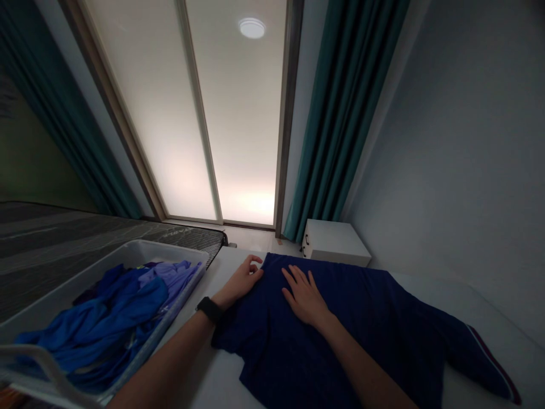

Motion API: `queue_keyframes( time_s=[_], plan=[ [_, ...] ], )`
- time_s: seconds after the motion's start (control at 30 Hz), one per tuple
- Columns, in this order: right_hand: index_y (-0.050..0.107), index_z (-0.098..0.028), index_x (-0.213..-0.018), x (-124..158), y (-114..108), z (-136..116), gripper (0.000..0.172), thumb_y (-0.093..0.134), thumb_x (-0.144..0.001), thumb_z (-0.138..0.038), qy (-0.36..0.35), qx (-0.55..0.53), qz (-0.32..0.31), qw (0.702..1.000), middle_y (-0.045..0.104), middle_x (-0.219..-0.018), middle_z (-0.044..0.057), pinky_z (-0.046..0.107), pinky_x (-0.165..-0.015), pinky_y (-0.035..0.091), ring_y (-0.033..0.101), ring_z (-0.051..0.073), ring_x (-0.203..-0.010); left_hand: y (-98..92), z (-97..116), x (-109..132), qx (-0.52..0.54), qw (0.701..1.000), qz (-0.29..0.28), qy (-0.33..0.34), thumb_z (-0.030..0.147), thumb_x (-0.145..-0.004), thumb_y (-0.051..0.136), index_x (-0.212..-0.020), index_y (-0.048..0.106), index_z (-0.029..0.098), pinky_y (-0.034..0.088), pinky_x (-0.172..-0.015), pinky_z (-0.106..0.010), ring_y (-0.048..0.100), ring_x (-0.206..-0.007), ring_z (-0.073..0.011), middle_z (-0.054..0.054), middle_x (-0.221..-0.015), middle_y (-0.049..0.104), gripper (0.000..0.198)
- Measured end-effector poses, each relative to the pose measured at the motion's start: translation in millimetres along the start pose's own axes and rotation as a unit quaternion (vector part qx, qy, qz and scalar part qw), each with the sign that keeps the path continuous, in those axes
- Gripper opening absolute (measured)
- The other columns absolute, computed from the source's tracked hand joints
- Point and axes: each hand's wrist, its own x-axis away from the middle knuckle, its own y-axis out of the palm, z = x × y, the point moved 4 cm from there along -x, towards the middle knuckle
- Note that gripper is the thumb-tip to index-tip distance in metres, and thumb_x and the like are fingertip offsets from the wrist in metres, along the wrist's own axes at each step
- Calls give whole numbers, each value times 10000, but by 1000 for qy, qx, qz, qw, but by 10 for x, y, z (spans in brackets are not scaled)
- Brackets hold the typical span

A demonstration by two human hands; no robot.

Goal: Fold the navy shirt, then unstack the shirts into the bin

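A navy blue shirt (366,318) lies spread on a white surface in front of me. One sleeve reaches to the lower right, its cuff edged with red and white stripes. My right hand (304,295) rests palm down on the cloth near the far edge, fingers spread. At the shirt's far left corner is my left hand (243,277), its fingers loosely curved and the thumb apart from them. A black watch (209,309) is on the left wrist. The near part of the shirt runs out of view.
To the left stands a white plastic basket (168,247) holding crumpled blue and purple clothes (114,307). Its handle (46,363) is in the near corner. A white cabinet (336,241) stands beyond the shirt, beside a teal curtain (340,113) and frosted sliding doors (242,125). A wall (468,170) bounds the right.
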Motion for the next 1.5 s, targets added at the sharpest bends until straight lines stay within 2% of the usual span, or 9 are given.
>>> queue_keyframes(
  time_s=[0.13,0.27,0.53,0.7,0.87,1.07,1.17,1.27,1.5],
  plan=[
    [344,-248,-1455,32,-10,-27,508,315,-972,-404,-15,-5,-7,1000,326,-1524,86,533,-1149,113,218,233,-1424,-16,-53,-128,-71,995,-60,-30,317,-871,479,-1288,414,204,455,-555,-212,617,-642,-120,2,-822,657,436],
    [408,-222,-1421,46,0,-46,490,321,-971,-395,-18,1,-2,1000,346,-1512,100,529,-1152,118,231,240,-1420,-70,-52,-454,-190,981,-17,-22,276,-886,455,-1328,390,167,487,-677,-262,666,-751,-162,-43,-859,703,460],
    [422,-211,-1409,48,-2,-37,477,335,-968,-370,-22,-10,7,1000,374,-1497,95,529,-1154,130,260,241,-1408,20,97,-970,-324,944,39,-51,346,-832,579,-937,631,155,380,-961,-513,602,-1089,-348,-174,-1057,685,224],
    [486,-202,-1353,59,-33,-46,431,382,-950,-313,-25,-22,53,998,463,-1431,96,512,-1145,183,345,242,-1359,155,124,-1204,-314,947,33,-66,324,-866,615,-1025,631,118,412,-967,-524,589,-1086,-296,-142,-1119,643,261],
    [623,-198,-1151,78,-192,-33,338,376,-922,-174,17,-38,179,983,668,-1073,68,439,-1110,271,570,192,-1049,252,128,-1403,-237,967,60,-67,342,-924,558,-1207,549,155,534,-832,-407,607,-995,-208,-87,-1191,583,338],
    [621,-206,-1165,73,-150,-33,351,383,-909,-192,24,-3,124,992,649,-1073,91,410,-1022,371,553,226,-1058,25,1,-1305,-225,965,125,-57,216,-906,504,-1105,565,147,470,-827,-389,632,-972,-267,-135,-976,680,220],
    [550,-196,-1289,71,-73,4,411,389,-925,-296,62,11,77,995,544,-1315,124,477,-1112,244,430,263,-1269,-74,-66,-1245,-230,964,122,-49,201,-855,544,-982,598,179,448,-842,-407,631,-1004,-299,-135,-980,690,141],
    [441,-208,-1402,64,-3,72,519,349,-939,-424,112,18,28,993,389,-1476,130,590,-1118,100,245,309,-1398,-76,-75,-1252,-206,972,101,-39,212,-887,463,-1032,577,176,475,-773,-336,676,-883,-237,-105,-903,712,188],
    [297,-201,-1483,52,-4,277,641,269,-934,-528,208,49,-26,976,217,-1555,151,684,-1054,2,88,365,-1434,135,37,-962,-195,979,45,27,292,-899,440,-1172,521,171,466,-711,-268,668,-735,-171,-20,-746,697,310]
  ],
)
